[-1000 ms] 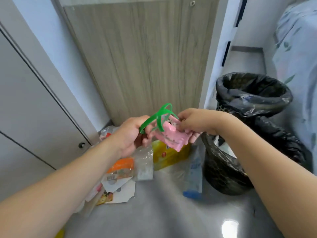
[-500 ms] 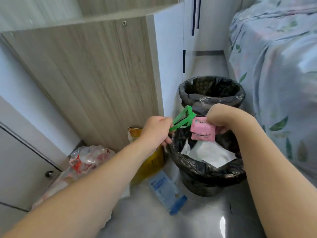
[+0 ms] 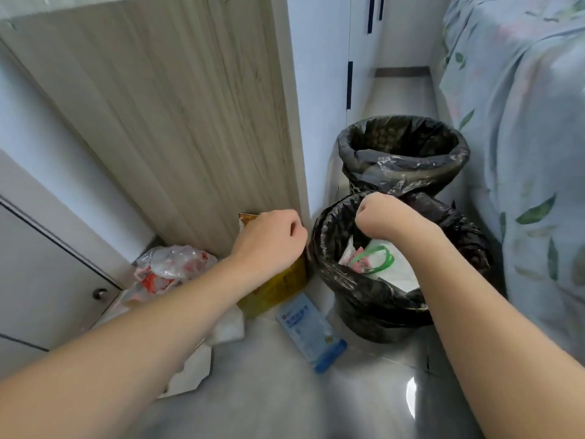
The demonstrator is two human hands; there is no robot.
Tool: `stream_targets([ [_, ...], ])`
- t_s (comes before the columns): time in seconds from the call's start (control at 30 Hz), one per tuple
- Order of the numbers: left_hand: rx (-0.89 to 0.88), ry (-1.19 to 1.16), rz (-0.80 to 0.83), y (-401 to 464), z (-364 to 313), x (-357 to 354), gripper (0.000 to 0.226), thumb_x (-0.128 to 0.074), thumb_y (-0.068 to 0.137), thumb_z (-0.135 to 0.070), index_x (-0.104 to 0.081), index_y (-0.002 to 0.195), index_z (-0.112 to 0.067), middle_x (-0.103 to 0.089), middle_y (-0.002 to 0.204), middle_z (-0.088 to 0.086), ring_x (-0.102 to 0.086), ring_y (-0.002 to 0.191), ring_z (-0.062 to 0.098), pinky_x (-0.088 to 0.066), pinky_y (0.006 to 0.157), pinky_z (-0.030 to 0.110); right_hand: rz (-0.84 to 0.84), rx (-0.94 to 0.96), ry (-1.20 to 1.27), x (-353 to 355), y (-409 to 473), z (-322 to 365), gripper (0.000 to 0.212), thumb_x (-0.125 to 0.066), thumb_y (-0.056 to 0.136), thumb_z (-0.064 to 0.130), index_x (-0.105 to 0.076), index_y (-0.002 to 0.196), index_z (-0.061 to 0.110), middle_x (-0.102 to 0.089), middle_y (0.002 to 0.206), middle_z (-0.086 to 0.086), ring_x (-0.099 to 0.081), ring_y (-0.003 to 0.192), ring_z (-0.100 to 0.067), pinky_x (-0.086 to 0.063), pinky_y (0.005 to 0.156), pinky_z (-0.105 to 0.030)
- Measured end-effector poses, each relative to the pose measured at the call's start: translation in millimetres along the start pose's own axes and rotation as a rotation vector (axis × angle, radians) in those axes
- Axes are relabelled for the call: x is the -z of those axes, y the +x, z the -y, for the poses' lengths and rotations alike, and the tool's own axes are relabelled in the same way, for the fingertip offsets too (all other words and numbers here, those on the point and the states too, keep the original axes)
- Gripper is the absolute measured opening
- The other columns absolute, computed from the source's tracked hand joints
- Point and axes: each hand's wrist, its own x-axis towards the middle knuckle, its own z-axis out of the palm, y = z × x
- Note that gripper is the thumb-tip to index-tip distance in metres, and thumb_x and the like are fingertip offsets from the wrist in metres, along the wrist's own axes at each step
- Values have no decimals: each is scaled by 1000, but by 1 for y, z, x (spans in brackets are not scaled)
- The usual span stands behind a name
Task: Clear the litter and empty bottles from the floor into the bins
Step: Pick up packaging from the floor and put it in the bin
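Observation:
A green plastic strap (image 3: 385, 260) and a pink wrapper (image 3: 359, 266) lie inside the near black-lined bin (image 3: 326, 248), on white paper. Above that bin's far rim my right hand (image 3: 378, 217) hovers with its fingers curled, holding nothing. My left hand (image 3: 269, 237) is just left of the bin, fingers curled and empty, in front of a yellow packet (image 3: 278, 291) that leans against the wooden panel. On the floor lie a blue-and-white sachet (image 3: 311, 332), a clear bag with red print (image 3: 172, 267) and white card scraps (image 3: 193, 373).
A second black-lined bin (image 3: 402, 163) stands right behind the near one. A wooden cabinet side (image 3: 190, 122) rises at the left and centre, with a white door and knob (image 3: 99, 293) lower left. A bed with a leaf-print cover (image 3: 522, 153) fills the right.
Both hands carried the green strap and the pink wrapper right to the near bin and let go. The two pieces now lie inside it and both hands are empty.

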Motion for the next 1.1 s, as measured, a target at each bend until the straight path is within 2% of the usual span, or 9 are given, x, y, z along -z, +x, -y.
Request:
stream_targets([
  [0.17, 113, 100, 20, -31, 92, -6, 22, -44, 92, -27, -56, 73, -22, -59, 77, -4, -57, 74, 21, -47, 62, 35, 19, 240, -26, -38, -24, 77, 21, -45, 87, 14, -61, 99, 7, -61, 95, -10, -59, 87, -29, -52, 74, -34],
  [0.37, 172, 40, 68, -88, 167, -42, 16, -50, 88, -20, -63, 79, -18, -60, 86, 0, -59, 84, 22, -49, 73, 39, -1, 482, -108, -143, -51, 112, 22, -46, 89, 24, -60, 94, 6, -62, 96, -13, -59, 89, -33, -45, 68, -36],
  [0.43, 173, -2, 55, -97, 180, -52, 15, -50, 87, -17, -65, 84, -18, -59, 92, -1, -58, 87, 21, -49, 74, 39, 98, 415, -101, -178, -50, 99, 24, -47, 88, 24, -60, 98, 7, -61, 103, -13, -59, 96, -33, -49, 77, -38],
  [0.53, 179, -36, 86, -100, 190, -60, 16, -49, 88, -17, -65, 89, -18, -58, 98, -1, -58, 90, 21, -50, 76, 38, 171, 222, -131, -219, -43, 64, 28, -50, 87, 23, -54, 111, 8, -53, 119, -14, -52, 111, -35, -44, 90, -39],
  [0.77, 33, 360, 656, -121, 215, -65, 33, -46, 91, -28, -58, 120, -20, -52, 130, 2, -50, 122, 26, -45, 95, 35, 249, -363, -102, -274, -36, -1, 69, -64, 81, 46, -34, 133, 13, -44, 134, -14, -45, 124, -33, -39, 101, -38],
  [0.83, 51, 382, 736, -129, 223, -64, 36, -44, 93, -29, -55, 126, -20, -50, 133, 3, -49, 123, 26, -44, 92, 33, 250, -406, -94, -285, -42, -4, 66, -64, 82, 43, -35, 131, 13, -47, 132, -13, -47, 123, -32, -39, 100, -38],
  [0.9, 88, 357, 797, -139, 234, -65, 37, -42, 94, -31, -52, 128, -23, -47, 134, 1, -50, 121, 25, -45, 93, 35, 227, -354, 9, -294, -48, 2, 50, -61, 88, 28, -40, 131, 12, -52, 130, -13, -50, 122, -32, -41, 98, -37],
  [0.97, 124, 334, 850, -153, 248, -66, 36, -41, 93, -34, -51, 127, -26, -46, 133, -1, -52, 117, 26, -46, 95, 39, 349, -314, 48, -303, -56, 11, 34, -48, 96, 14, -51, 129, 6, -55, 131, -16, -52, 121, -32, -44, 97, -36],
  [1.1, 126, 348, 906, -184, 273, -70, 36, -43, 92, -30, -52, 126, -23, -47, 130, 2, -50, 117, 26, -47, 94, 38, 568, -221, 182, -316, -91, 44, 26, -49, 83, 5, -66, 103, 4, -68, 102, -17, -66, 90, -32, -53, 71, -36],
])
